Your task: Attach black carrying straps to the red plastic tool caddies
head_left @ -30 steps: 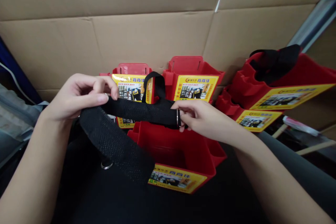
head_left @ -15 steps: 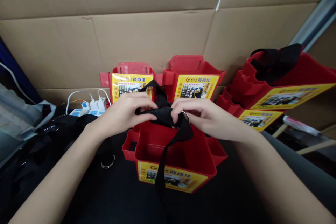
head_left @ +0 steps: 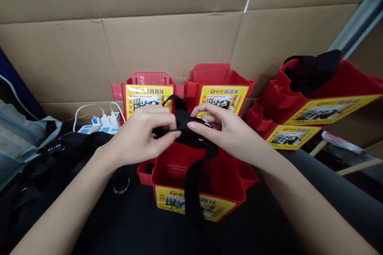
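A black webbing strap runs between my two hands, and its loose end hangs down over the front of a red plastic tool bucket with a yellow label. My left hand pinches the strap between thumb and bent fingers. On the other side, my right hand grips the strap close to a metal ring, which its fingers partly hide. Both hands are above the rear rim of the bucket, whose back side is covered by hands and strap.
Two more red buckets stand behind, against a cardboard wall. Stacked red buckets with black straps are at the right. Loose metal rings lie on the black surface, and a power strip with chargers sits at the left.
My left fingers have curled in more around the strap. My right thumb now lies across the strap by the ring, and the hanging end has turned flatter toward me.
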A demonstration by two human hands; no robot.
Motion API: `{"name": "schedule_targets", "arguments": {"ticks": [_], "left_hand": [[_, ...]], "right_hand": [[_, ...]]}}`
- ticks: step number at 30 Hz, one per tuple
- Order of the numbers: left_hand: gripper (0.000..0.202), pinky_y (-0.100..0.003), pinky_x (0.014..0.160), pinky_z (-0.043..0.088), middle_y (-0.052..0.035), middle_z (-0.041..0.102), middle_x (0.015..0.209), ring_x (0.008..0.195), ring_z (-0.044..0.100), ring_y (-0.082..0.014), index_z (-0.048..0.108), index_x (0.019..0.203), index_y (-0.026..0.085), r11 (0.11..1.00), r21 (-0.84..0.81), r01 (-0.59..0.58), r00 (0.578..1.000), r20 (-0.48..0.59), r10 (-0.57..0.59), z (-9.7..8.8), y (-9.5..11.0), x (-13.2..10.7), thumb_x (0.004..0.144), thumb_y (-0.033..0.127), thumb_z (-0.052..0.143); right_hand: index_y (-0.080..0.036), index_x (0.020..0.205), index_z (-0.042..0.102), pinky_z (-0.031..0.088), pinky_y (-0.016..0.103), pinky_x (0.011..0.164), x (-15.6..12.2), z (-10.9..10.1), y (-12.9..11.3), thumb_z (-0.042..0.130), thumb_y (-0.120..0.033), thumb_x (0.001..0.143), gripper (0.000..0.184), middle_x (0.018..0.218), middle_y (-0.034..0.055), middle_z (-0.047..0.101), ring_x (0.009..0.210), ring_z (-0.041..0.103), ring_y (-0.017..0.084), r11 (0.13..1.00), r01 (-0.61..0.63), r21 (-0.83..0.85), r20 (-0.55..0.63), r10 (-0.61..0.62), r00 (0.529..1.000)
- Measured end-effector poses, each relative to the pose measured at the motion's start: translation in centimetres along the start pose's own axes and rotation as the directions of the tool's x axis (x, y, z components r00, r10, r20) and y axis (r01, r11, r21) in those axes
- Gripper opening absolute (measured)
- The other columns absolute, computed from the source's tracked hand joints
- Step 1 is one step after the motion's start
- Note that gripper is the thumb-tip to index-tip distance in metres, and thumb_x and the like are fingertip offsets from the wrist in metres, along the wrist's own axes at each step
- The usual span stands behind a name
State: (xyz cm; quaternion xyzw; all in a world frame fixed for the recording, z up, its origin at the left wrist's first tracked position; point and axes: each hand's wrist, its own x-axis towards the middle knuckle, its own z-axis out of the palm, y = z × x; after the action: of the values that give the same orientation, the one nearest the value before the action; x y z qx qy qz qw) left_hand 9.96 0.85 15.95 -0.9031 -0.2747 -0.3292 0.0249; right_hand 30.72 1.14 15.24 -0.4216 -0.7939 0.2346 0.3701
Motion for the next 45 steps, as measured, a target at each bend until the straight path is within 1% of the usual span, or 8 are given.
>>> {"name": "schedule_targets", "arguments": {"ticks": [3,11,17,27,32,35,40,45], "left_hand": [[0.019,-0.027,0.070,0.041,-0.0005,0.062,0.073,0.071,0.055,-0.0132,0.060,0.070,0.018,0.994,-0.084,-0.066,0.977,0.195,0.081,-0.3,0.1,0.0,0.084,0.029,0.054],[0.053,-0.037,0.097,0.039,-0.0093,0.044,0.134,0.118,0.045,-0.0212,0.040,0.131,0.022,0.998,0.016,0.058,0.997,0.045,-0.059,0.8,-1.0,-0.3,0.082,0.028,0.058],[0.043,-0.028,0.075,0.049,-0.0029,0.062,0.113,0.090,0.059,-0.0163,0.054,0.121,0.025,0.965,-0.243,0.102,0.987,0.149,-0.067,0.7,-1.1,-0.1,0.078,0.022,0.062],[0.009,-0.030,0.060,0.043,-0.0002,0.061,0.066,0.058,0.052,-0.0146,0.067,0.079,0.020,0.849,0.035,0.527,0.779,-0.419,-0.466,-1.8,-6.3,-1.3,0.070,0.023,0.065],[0.032,-0.046,0.094,0.037,-0.0111,0.056,0.113,0.111,0.047,-0.0301,0.061,0.106,0.021,0.904,0.285,0.318,0.908,-0.366,-0.204,-1.8,-3.8,-1.0,0.075,0.022,0.063],[0.037,-0.042,0.101,0.033,-0.0077,0.051,0.126,0.119,0.043,-0.0233,0.051,0.120,0.024,0.985,0.171,0.008,0.999,-0.046,0.000,-0.5,-0.9,-0.3,0.083,0.025,0.055],[0.017,-0.036,0.093,0.035,-0.0005,0.066,0.091,0.093,0.055,-0.0164,0.061,0.098,0.023,0.991,-0.012,-0.134,0.947,0.293,0.131,0.8,0.1,0.1,0.088,0.024,0.048],[0.013,-0.030,0.075,0.041,-0.0017,0.066,0.077,0.077,0.058,-0.0170,0.063,0.076,0.020,0.970,0.199,0.140,0.969,-0.227,-0.094,-0.9,-1.3,-0.2,0.083,0.024,0.052]], "right_hand": [[-0.020,0.093,0.048,0.036,0.022,0.056,-0.3,-0.1,-0.2,0.056,-0.030,0.081,0.017,0.070,-0.0036,0.046,0.062,0.043,0.010,0.985,0.086,-0.147,0.080,-0.075,0.994],[-0.019,0.093,0.059,0.041,0.029,0.072,-0.5,-0.4,-0.3,0.046,-0.025,0.088,0.015,0.089,0.0044,0.056,0.079,0.051,0.015,0.896,0.373,-0.240,0.353,-0.277,0.894],[-0.017,0.090,0.058,0.040,0.030,0.080,-0.3,-0.4,-0.2,0.044,-0.023,0.090,0.015,0.091,0.0053,0.056,0.089,0.049,0.016,0.867,0.470,-0.168,0.452,-0.356,0.818],[-0.016,0.080,0.057,0.040,0.024,0.063,0.0,-2.9,1.1,0.044,-0.031,0.089,0.022,0.074,0.0012,0.056,0.070,0.052,0.013,0.955,0.297,-0.011,0.491,-0.254,0.834],[-0.018,0.078,0.061,0.041,0.023,0.060,-0.3,-3.9,1.1,0.046,-0.032,0.088,0.022,0.071,0.0003,0.057,0.066,0.053,0.012,0.973,0.230,-0.019,0.484,-0.193,0.854],[-0.020,0.076,0.061,0.042,0.024,0.061,-0.8,-3.1,0.4,0.048,-0.034,0.086,0.021,0.071,0.0009,0.057,0.067,0.053,0.013,0.947,0.314,-0.064,0.420,-0.260,0.869],[-0.022,0.079,0.062,0.044,0.024,0.060,-1.8,-2.0,-0.8,0.046,-0.035,0.087,0.022,0.070,0.0014,0.059,0.065,0.054,0.014,0.920,0.377,-0.108,0.435,-0.297,0.850],[-0.022,0.081,0.062,0.046,0.023,0.064,-2.0,-3.3,-0.9,0.048,-0.034,0.087,0.020,0.074,0.0016,0.061,0.068,0.058,0.014,0.923,0.380,-0.064,0.361,-0.334,0.871]]}}
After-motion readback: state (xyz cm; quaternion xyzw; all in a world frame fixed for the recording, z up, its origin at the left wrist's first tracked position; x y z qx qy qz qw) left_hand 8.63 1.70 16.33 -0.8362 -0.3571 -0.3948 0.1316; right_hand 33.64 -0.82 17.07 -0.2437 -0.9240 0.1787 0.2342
